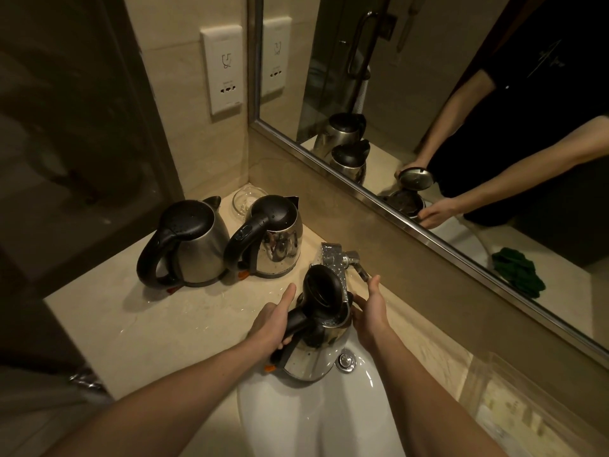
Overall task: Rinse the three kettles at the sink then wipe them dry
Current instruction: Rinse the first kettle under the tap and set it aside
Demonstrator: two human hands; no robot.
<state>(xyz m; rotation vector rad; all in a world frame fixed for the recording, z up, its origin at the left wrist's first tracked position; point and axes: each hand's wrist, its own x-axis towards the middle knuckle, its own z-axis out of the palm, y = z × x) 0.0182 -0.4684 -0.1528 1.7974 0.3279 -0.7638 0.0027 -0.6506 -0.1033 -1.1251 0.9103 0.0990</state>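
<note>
A steel kettle point(313, 361) with its black lid flipped up hangs over the white sink point(316, 420), under the chrome tap point(333, 255). My left hand point(275, 321) grips its black handle, thumb stretched out. My right hand point(370, 311) rests against the kettle's right side near the rim, its fingers straight and the thumb pointing at the tap lever point(361, 268). Two more steel kettles stand on the counter at the back left, both wet and with lids down: one point(189, 242) at the far left, the other point(273, 239) beside it.
A glass dish point(244, 196) sits in the corner behind the kettles. The beige counter point(158, 328) is splashed with water. A mirror point(445, 110) runs along the right wall and reflects a green cloth point(519, 272). A wall socket point(225, 70) is above the kettles.
</note>
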